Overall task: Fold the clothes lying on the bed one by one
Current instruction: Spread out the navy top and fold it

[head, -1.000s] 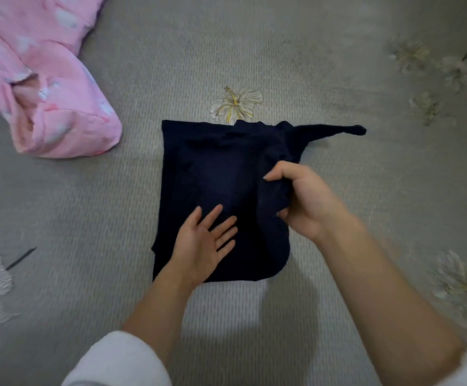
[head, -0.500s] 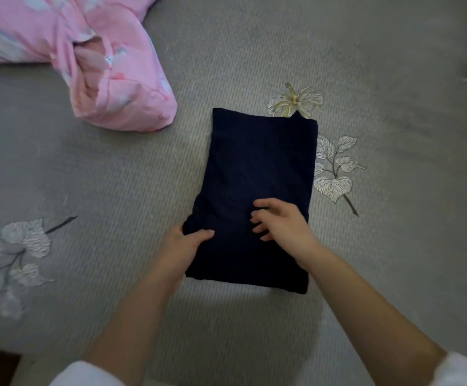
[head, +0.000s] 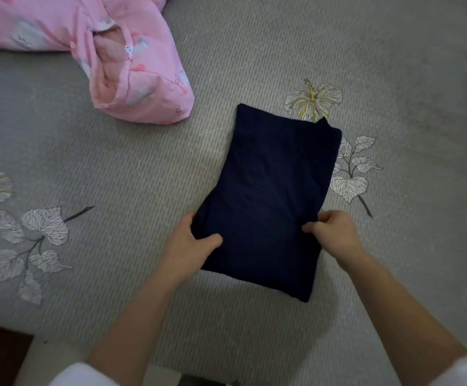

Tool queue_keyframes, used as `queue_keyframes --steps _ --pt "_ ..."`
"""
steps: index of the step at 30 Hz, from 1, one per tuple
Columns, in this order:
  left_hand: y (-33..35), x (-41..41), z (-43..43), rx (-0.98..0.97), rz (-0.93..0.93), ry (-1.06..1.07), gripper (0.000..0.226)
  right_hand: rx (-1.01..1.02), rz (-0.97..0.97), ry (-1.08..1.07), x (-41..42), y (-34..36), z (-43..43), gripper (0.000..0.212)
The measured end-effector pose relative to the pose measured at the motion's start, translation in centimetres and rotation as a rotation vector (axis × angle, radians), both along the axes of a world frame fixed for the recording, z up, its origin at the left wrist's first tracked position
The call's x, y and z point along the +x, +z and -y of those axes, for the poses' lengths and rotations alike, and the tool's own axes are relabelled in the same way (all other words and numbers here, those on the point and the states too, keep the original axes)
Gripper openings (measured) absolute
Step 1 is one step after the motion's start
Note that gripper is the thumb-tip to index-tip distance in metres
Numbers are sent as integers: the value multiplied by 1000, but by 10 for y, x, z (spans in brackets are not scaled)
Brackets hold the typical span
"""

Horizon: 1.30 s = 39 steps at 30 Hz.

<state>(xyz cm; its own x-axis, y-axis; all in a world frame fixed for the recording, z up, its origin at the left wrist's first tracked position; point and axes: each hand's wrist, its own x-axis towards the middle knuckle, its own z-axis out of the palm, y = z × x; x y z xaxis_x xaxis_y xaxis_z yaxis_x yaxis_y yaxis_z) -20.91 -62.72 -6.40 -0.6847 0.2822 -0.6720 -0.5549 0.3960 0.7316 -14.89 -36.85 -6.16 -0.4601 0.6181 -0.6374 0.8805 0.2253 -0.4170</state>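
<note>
Fingers of the left hand (head: 189, 246) were hidden beneath the left edge of the folded navy garment (head: 271, 190), with the thumb clamped on top. The right hand (head: 335, 236) pinched the right edge with curled fingers. Both forearms extended forward. The garment lay flat on the bed (head: 393, 65), well apart from a crumpled pink garment (head: 132, 65).
</note>
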Motion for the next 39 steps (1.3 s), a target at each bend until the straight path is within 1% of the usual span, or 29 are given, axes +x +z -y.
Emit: queue_keyframes --steps 3,5,7,8,9,10,11,13,14,15,16,17,18,19,20,22,24,25,27,29,31,32,34,36,39 --pt "11 -14 21 -92 -98 128 44 -311 181 86 11 19 16 14" --pt "13 -19 35 -186 -182 267 47 -505 333 239 31 26 42 14" --pt "10 -19 43 -270 -310 411 56 -663 448 397 49 34 66 16" --pt "8 -16 44 -266 -358 485 60 -719 445 445 53 36 72 19" --pt "6 -12 44 -237 -372 547 65 -740 374 457 52 38 73 21" --pt "2 -8 42 -206 -354 589 70 -703 253 448 47 38 70 20" --pt "-2 -3 41 -191 -315 607 75 -612 114 422 40 38 64 17" --pt "-9 8 38 -220 -232 587 86 -316 -127 306 18 36 46 13" --pt "-11 14 37 -250 -214 565 90 -130 -207 272 6 33 36 10" --pt "-11 21 36 -270 -212 549 93 61 -238 278 -5 29 26 12" --pt "-11 29 34 -278 -213 536 94 232 -216 308 -14 25 17 24" --pt "-11 37 33 -281 -206 524 95 340 -153 336 -20 18 9 42" --pt "-9 44 32 -285 -186 510 95 367 -76 339 -24 12 3 59" --pt "-7 50 31 -284 -157 503 95 342 -16 317 -28 8 -1 73" --pt "-7 56 31 -273 -126 500 93 300 21 284 -29 3 -3 81" --pt "-7 60 32 -270 -79 486 86 244 26 241 -29 -6 -3 85" --pt "-9 57 36 -289 -42 459 75 178 -40 167 -28 -9 -1 76" --pt "-11 53 39 -281 -8 449 68 133 -67 132 -28 -7 0 68" --pt "-11 44 43 -202 76 430 49 79 -84 103 -24 -1 3 47" --pt "-6 40 43 -112 124 427 41 4 -123 36 -16 10 4 27" --pt "7 38 39 -84 74 415 38 -95 -189 -60 -5 29 5 15" --pt "15 37 35 -85 35 401 35 -121 -220 -85 2 39 6 13" --pt "39 34 24 -80 -44 363 32 -117 -279 -83 18 60 7 15" --pt "66 32 11 -66 -122 304 35 -87 -337 -93 38 84 6 18" --pt "110 34 -14 -36 -218 183 39 -65 -413 -172 74 124 1 21"
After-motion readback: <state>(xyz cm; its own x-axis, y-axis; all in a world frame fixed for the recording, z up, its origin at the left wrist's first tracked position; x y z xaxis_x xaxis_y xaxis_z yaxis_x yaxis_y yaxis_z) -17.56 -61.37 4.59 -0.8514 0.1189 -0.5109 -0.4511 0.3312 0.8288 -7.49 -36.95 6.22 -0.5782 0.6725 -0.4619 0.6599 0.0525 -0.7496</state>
